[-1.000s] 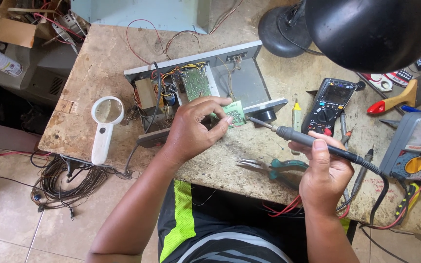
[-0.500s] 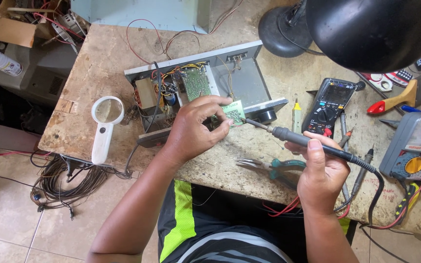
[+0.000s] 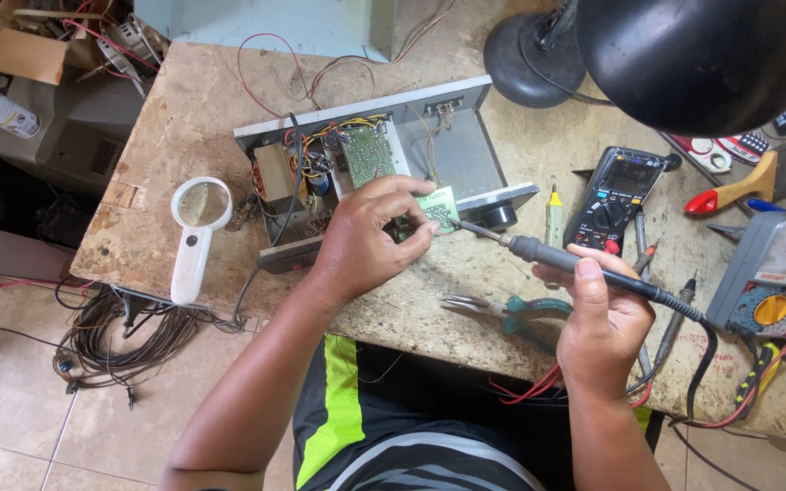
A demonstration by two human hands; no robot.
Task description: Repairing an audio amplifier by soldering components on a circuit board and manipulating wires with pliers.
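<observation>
My left hand point(image 3: 370, 238) pinches a small green circuit board point(image 3: 437, 210) at the front edge of an open grey metal chassis point(image 3: 448, 145) full of wires, a transformer and another green board. My right hand point(image 3: 604, 320) grips a black soldering iron point(image 3: 584, 267) like a pen. Its metal tip points left and touches the small board's right edge. The iron's cable runs down to the right off the bench.
A white magnifying glass point(image 3: 195, 235) lies left of the chassis. Green-handled pliers point(image 3: 502, 311) lie near the bench's front edge. A black multimeter point(image 3: 615, 195), probes, a grey meter point(image 3: 775, 273) and a brush point(image 3: 757, 186) sit right. A black lamp head point(image 3: 702, 55) overhangs. Coiled cable point(image 3: 129, 332) lies on the floor.
My right hand has shifted slightly left and down, bringing the soldering iron's tip onto the small board. My left hand keeps the board where it was.
</observation>
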